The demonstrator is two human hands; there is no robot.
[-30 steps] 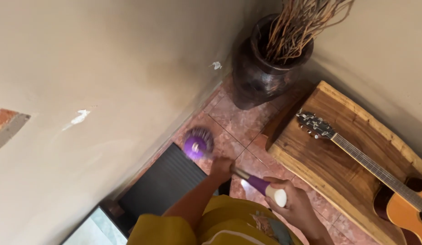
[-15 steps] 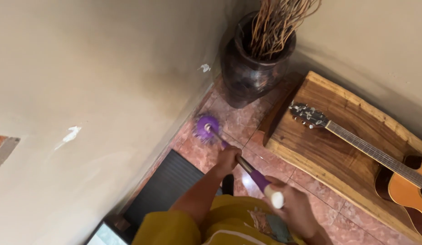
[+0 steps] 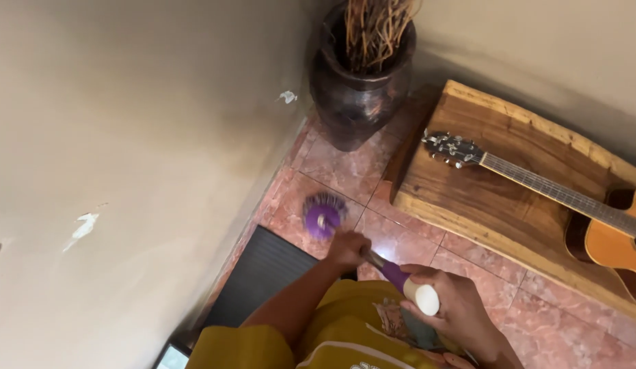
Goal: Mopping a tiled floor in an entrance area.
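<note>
1. Standing in the corner: dark vase point(image 3: 362, 89), beside wooden bench point(image 3: 509, 191) carrying guitar point(image 3: 564, 198).
2. Touching the pink tiled floor point(image 3: 331, 171) near the wall: purple mop point(image 3: 323, 216).
3. Gripping the mop handle: left hand point(image 3: 346, 249) lower, right hand point(image 3: 454, 307) closed at its white end.

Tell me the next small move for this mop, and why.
Probably slide the purple mop head forward along the wall's foot toward the dark vase. Both hands grip the handle, left hand low, right hand at the white end cap, and the head sits on pink tiles short of that corner.
</note>
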